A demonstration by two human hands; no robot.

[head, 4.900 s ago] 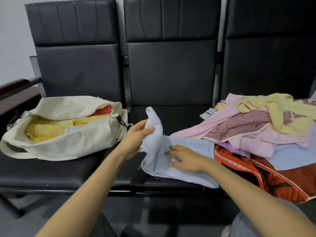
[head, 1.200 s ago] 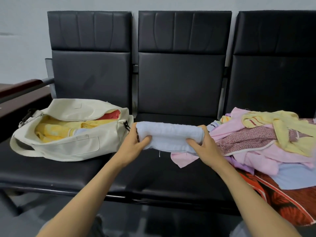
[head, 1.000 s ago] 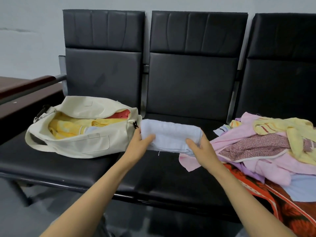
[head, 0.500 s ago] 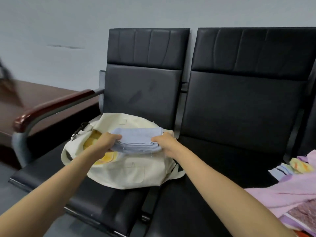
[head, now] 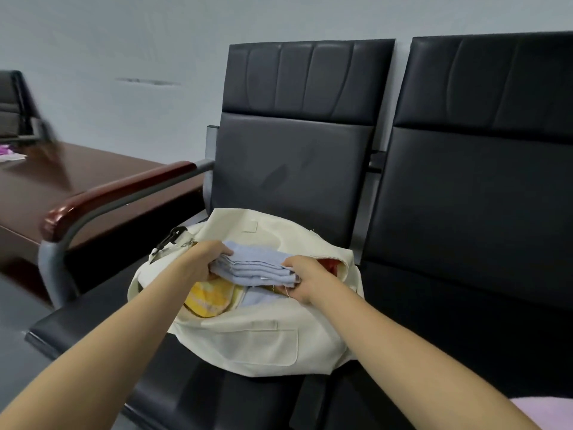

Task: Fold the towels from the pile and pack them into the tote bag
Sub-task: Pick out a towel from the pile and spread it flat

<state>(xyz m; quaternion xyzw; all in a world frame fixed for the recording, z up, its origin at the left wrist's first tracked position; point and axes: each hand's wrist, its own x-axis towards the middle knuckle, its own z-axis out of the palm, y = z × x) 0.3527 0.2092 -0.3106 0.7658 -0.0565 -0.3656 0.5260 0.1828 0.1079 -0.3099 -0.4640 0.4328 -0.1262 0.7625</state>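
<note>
Neatly layered blue towel (head: pixel 257 265), hands (head: pixel 203 263) (head: pixel 305 282) gripping, seemingly canvas tote (head: pixel 248 342)

Tote bag (head: pixel 248 346) sat on the left seat (head: pixel 291 169), its opening facing up. Folded towel (head: pixel 257 266) was at the bag's mouth, lying over the packed towels (head: pixel 210 297) inside. Of the hands, the left hand (head: pixel 201 262) gripped the towel's left end and the right hand (head: pixel 305 282) gripped its right end. Armrest (head: pixel 117 190) ran along the left side of that seat; tabletop (head: pixel 40 187) lay beyond it, further left. Right seat (head: pixel 483 187) stood directly beside the left one. A cloth edge (head: pixel 545 409) showed at the lower right, on the right seat's front.
</note>
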